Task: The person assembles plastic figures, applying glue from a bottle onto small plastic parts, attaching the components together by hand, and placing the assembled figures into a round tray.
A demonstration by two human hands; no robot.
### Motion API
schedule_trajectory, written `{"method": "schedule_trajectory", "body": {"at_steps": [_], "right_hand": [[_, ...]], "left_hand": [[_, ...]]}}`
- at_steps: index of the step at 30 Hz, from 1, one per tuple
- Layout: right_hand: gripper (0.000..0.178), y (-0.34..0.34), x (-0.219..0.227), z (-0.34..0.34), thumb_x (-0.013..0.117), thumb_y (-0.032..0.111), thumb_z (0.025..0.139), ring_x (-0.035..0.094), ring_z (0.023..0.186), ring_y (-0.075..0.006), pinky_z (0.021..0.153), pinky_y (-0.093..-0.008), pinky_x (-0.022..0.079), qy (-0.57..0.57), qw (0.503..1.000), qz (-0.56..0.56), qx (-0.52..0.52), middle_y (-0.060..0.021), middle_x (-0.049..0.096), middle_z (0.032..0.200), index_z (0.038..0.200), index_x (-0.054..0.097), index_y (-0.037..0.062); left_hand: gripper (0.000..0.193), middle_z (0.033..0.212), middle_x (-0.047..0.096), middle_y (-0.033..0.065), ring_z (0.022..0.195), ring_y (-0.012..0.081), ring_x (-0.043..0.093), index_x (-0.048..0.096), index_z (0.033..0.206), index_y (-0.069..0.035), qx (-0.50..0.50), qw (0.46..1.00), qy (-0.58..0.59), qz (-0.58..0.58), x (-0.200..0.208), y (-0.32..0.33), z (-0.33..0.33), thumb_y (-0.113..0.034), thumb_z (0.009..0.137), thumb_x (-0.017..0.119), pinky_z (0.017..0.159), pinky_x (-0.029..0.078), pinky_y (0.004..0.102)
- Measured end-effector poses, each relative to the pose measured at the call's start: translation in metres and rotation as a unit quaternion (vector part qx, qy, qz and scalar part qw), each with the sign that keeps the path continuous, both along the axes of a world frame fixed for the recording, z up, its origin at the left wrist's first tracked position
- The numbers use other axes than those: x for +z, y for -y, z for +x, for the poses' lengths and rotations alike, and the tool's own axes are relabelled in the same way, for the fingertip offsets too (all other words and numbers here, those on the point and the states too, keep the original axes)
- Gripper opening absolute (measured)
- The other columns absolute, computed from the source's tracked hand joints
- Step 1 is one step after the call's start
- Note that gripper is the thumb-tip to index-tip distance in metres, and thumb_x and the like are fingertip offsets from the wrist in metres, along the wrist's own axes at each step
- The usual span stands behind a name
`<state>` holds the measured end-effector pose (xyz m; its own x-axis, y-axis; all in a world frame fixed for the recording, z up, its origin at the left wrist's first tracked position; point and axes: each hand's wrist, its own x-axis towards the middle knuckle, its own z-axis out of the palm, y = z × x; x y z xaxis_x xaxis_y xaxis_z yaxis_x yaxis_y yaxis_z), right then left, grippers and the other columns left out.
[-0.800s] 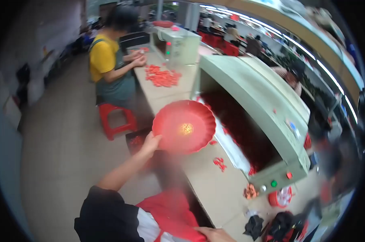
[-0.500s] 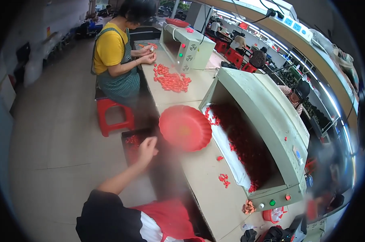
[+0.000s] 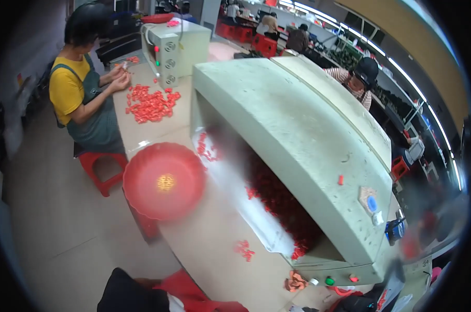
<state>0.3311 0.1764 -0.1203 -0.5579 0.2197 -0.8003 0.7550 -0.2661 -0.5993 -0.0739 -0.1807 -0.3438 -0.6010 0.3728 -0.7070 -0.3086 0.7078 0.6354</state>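
Note:
Neither of my hands shows. My black left sleeve (image 3: 129,294) enters at the lower edge, with a sliver of forearm beside my red apron (image 3: 181,288). The wide red basin (image 3: 142,192), fluted at the rim, rests on the table's left edge, and a gold emblem shows on its floor. To its right, the pale green machine (image 3: 277,104) opens towards me. Inside its dark mouth lie many small red pieces (image 3: 277,200) beside a white sheet (image 3: 256,223). A few more red pieces (image 3: 244,250) are loose on the tabletop.
Beyond the basin, a co-worker in a yellow shirt (image 3: 71,101) handles something small beside a red pile (image 3: 151,103). A red stool (image 3: 103,169) and a smaller machine (image 3: 186,49) stand there. Another person (image 3: 363,78) sits behind the large machine. Brownish scraps (image 3: 296,281) lie near its buttons.
My view has turned right and come closer to the large machine, so things appear shifted left. My left hand, raised beside the basin earlier, has dropped out of sight.

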Motion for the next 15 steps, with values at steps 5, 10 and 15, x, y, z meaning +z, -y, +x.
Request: {"method": "schedule_trajectory", "body": {"at_steps": [5, 10, 15], "right_hand": [[0.026, -0.013, 0.045, -0.053, 0.058, 0.028, 0.081, 0.055, 0.065, -0.0152, 0.059, -0.0287, 0.044, -0.034, 0.991, 0.131, 0.020, -0.0042, 0.060, 0.078, 0.100, 0.061, 0.0109], [0.027, 0.089, 0.034, -0.040, 0.056, 0.026, 0.081, 0.057, 0.071, -0.0174, 0.064, -0.0306, 0.045, 0.005, 0.978, 0.206, -0.038, -0.0070, 0.060, 0.082, 0.102, 0.061, 0.0102], [0.027, 0.227, 0.063, 0.043, 0.055, 0.024, 0.080, 0.059, 0.076, -0.0195, 0.069, -0.0324, 0.046, 0.142, 0.942, 0.258, -0.161, -0.0098, 0.061, 0.087, 0.103, 0.061, 0.0095]], "left_hand": [[0.044, 0.075, 0.063, 0.0091, 0.063, 0.0179, 0.057, 0.062, 0.089, -0.002, 0.045, 0.992, -0.083, 0.079, 0.026, -0.014, -0.026, -0.044, 0.085, 0.049, 0.058, 0.047, 0.0331], [0.041, 0.078, 0.063, 0.0100, 0.065, 0.0171, 0.057, 0.062, 0.093, -0.001, -0.002, 0.987, -0.109, 0.116, 0.030, 0.036, -0.045, -0.040, 0.086, 0.051, 0.060, 0.047, 0.0321], [0.040, 0.080, 0.064, 0.0107, 0.067, 0.0165, 0.057, 0.063, 0.097, 0.001, -0.159, 0.976, -0.042, 0.146, 0.099, 0.020, -0.011, -0.036, 0.086, 0.052, 0.062, 0.047, 0.0313]]}}
